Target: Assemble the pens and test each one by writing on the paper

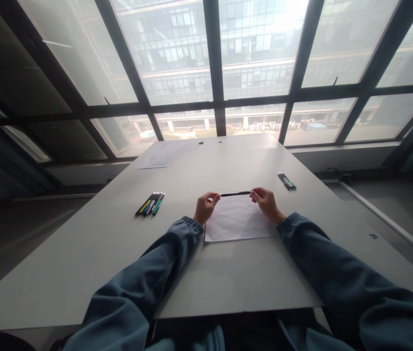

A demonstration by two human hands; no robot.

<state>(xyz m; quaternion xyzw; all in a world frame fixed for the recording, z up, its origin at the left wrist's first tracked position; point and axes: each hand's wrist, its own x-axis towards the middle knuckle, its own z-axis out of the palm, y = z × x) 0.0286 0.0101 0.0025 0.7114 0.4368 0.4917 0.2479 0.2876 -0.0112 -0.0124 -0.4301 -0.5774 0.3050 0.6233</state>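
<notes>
A slim black pen (236, 193) is held level between my two hands above a white sheet of paper (241, 222). Its left end is pinched in the fingertips of my left hand (206, 205). At the other end, where a clip shows, my right hand (265, 201) has its fingers closed on the pen. The paper lies flat on the white table, partly under my hands. To the left is a row of several pens (150, 204) in black, yellow, blue and green. A smaller group of pens (287, 181) lies to the right.
More white papers (157, 156) lie at the table's far left. Two small dark spots mark the far end of the white table (92, 273), and a small dark mark (373, 236) is at its right. Large framed windows (257, 53) stand beyond, with curtains at both sides.
</notes>
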